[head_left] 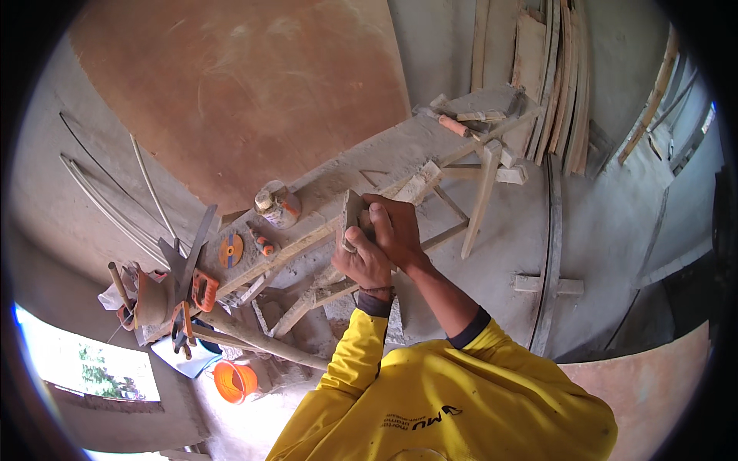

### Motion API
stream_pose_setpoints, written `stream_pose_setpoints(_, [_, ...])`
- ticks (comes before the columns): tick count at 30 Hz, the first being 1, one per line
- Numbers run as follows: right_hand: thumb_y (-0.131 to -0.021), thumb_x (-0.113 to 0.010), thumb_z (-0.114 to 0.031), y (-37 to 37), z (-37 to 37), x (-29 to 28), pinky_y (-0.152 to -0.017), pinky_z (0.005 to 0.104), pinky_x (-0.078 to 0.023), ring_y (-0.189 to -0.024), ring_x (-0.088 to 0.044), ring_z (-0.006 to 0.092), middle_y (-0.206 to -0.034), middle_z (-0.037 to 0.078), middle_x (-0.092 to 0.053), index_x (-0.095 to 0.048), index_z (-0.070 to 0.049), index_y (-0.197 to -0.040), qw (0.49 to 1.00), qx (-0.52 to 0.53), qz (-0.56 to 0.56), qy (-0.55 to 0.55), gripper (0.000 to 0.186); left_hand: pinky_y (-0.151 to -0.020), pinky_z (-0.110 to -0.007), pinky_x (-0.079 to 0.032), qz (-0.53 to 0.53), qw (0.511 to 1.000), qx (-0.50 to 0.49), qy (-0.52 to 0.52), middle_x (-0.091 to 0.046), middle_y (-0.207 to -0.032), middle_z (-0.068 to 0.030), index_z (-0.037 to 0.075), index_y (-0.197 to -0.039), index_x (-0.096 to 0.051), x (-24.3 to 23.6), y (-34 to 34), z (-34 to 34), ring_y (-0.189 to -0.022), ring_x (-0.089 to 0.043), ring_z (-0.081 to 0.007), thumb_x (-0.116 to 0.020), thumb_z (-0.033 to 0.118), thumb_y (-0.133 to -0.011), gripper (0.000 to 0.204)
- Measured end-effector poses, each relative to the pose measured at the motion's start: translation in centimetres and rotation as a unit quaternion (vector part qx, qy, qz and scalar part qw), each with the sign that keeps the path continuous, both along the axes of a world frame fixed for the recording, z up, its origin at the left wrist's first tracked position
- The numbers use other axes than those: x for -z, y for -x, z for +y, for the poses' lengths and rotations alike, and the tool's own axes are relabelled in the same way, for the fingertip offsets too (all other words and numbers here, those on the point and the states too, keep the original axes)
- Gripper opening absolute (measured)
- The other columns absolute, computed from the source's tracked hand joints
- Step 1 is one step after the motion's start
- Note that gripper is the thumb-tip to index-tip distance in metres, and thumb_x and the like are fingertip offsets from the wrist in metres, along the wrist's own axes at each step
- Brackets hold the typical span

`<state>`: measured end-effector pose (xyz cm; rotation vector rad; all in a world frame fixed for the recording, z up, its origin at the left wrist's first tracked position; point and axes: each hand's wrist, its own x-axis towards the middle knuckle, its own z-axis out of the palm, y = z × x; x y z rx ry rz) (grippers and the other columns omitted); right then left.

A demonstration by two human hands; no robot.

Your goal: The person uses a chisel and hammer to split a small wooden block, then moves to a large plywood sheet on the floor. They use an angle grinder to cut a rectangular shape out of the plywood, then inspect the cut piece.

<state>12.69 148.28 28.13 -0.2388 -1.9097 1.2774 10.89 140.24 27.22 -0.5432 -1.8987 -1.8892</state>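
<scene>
My left hand (364, 263) and my right hand (396, 229) are together over the near edge of a long dusty workbench (330, 175). Between them they grip a flat, grey-brown block (351, 217), tilted up on edge. The left thumb presses on its lower end, while the right fingers close on its right side. Whether the block has a handle is hidden by my fingers. To the left on the bench are a dirty jar (283, 209), an orange-and-black hand tool (262, 241) and an orange disc (231, 250).
Two handsaws (204, 289) with orange handles stand at the bench's left end, above an orange bucket (234, 382). An orange-handled tool (453, 125) lies at its far right end. Long wooden strips (565, 92) lean at the upper right; a large brown panel (238, 92) rises behind.
</scene>
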Motion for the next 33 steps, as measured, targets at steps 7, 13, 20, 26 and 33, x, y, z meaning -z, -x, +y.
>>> stream_pose_setpoints(7, [-0.094, -0.044, -0.028, 1.6, 1.8, 0.0, -0.06, 0.0405, -0.048, -0.063, -0.065, 0.0318, -0.068, 0.02, -0.061, -0.066, 0.002, -0.092, 0.994, -0.069, 0.081, 0.021, 0.037, -0.062, -0.036, -0.05, 0.116, 0.99, -0.043, 0.075, -0.068, -0.075, -0.0141, 0.0, -0.097, -0.072, 0.0, 2.1, 0.5, -0.066, -0.066, -0.0241, -0.043, 0.042, -0.105, 0.052])
stream_pose_setpoints(13, [-0.093, -0.043, -0.027, 2.6, 2.8, 0.7, -0.068, 0.0352, -0.049, -0.07, -0.062, 0.0186, -0.075, 0.011, -0.066, -0.067, 0.005, -0.096, 0.996, -0.058, 0.039, 0.047, 0.04, -0.082, -0.038, -0.054, 0.081, 0.994, 0.035, 0.06, -0.072, -0.102, -0.0173, 0.001, -0.119, -0.069, 0.6, 3.6, 1.3, -0.096, -0.071, -0.0285, -0.036, 0.052, -0.104, 0.063])
stream_pose_setpoints(20, [-0.095, -0.048, -0.026, 5.6, 3.7, -1.8, -0.068, 0.0445, -0.05, -0.073, -0.065, 0.0387, -0.073, 0.02, -0.062, -0.066, 0.0, -0.093, 0.974, 0.178, 0.133, -0.041, 0.032, -0.111, -0.042, -0.036, 0.094, 0.976, 0.187, -0.058, -0.045, -0.145, -0.0204, 0.001, -0.149, -0.035, -2.0, 6.8, 5.1, -0.132, -0.047, -0.0313, -0.04, 0.055, -0.103, 0.071])
stream_pose_setpoints(26, [-0.098, -0.05, -0.026, 8.9, 8.3, -3.1, -0.058, 0.0344, -0.044, -0.06, -0.049, 0.014, -0.062, 0.012, -0.054, -0.052, 0.001, -0.073, 0.984, 0.121, 0.114, 0.06, 0.037, -0.109, -0.044, -0.033, 0.137, 0.961, 0.239, 0.001, -0.045, -0.131, -0.0203, 0.0, -0.131, -0.044, -2.0, 10.5, 9.9, -0.126, -0.044, -0.0339, -0.055, 0.042, -0.098, 0.054])
stream_pose_setpoints(33, [-0.091, -0.05, -0.027, 16.4, 19.7, -1.8, -0.058, 0.0383, -0.046, -0.055, -0.057, 0.0186, -0.059, 0.014, -0.059, -0.057, 0.002, -0.066, 0.997, 0.076, -0.003, 0.013, 0.039, -0.094, -0.041, -0.04, 0.13, 0.979, 0.136, 0.072, -0.046, -0.105, -0.0176, 0.0, -0.107, -0.046, -3.3, 15.3, 18.2, -0.102, -0.049, -0.0335, -0.061, 0.032, -0.096, 0.037])
